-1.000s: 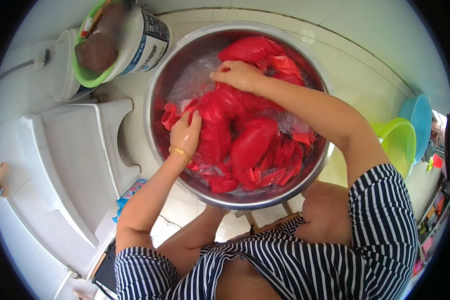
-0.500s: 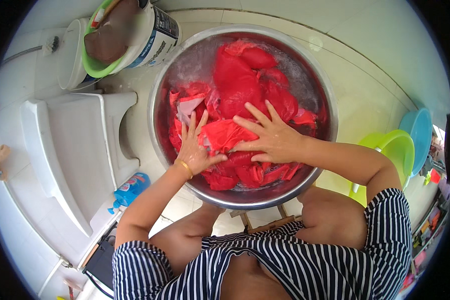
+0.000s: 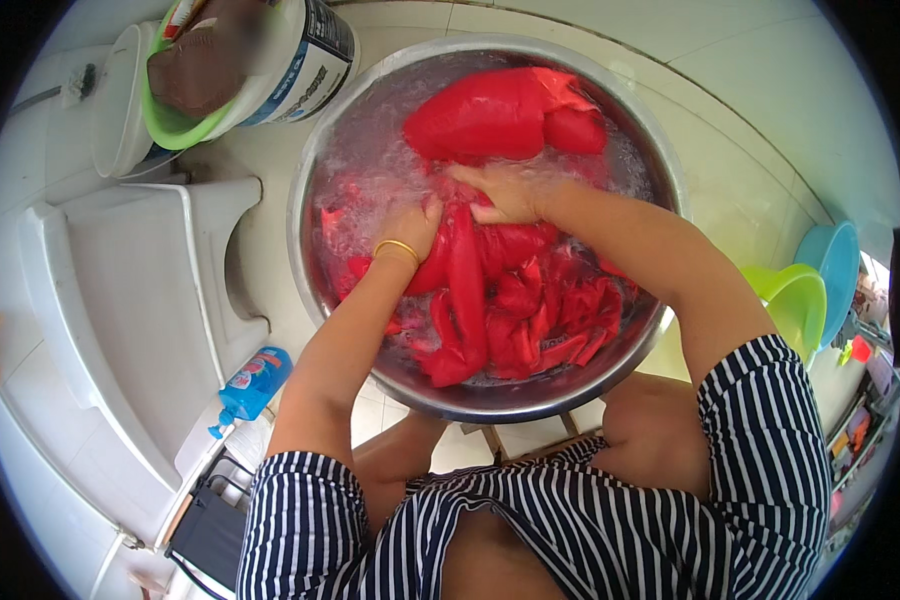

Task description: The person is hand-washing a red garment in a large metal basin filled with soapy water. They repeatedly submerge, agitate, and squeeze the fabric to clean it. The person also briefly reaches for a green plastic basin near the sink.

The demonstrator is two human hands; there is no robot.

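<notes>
A large round metal basin (image 3: 677, 200) holds churned, bubbly water and wet red cloth (image 3: 470, 270). My left hand (image 3: 413, 228), with a gold bangle at the wrist, is closed on a fold of this cloth, its thumb showing and its other fingers under the water. Close beside it, my right hand (image 3: 510, 192) grips the same gathered cloth between thumb and fingers, partly hidden by splashing. Beyond both hands a smooth, bulging red bundle (image 3: 480, 115) floats near the far rim. Crumpled red folds with ragged edges lie toward the near side.
White plastic stool (image 3: 130, 290) lies at the left, with a blue bottle (image 3: 255, 383) near it. A white bucket (image 3: 310, 70) and a green basin (image 3: 160, 120) holding something brown stand far left. Lime (image 3: 795, 300) and blue (image 3: 830, 265) tubs are at right.
Both hands have gone from lying spread on the cloth to closing on it in the water, farther from me. The bulging bundle has shifted toward the far rim, and the water is more stirred.
</notes>
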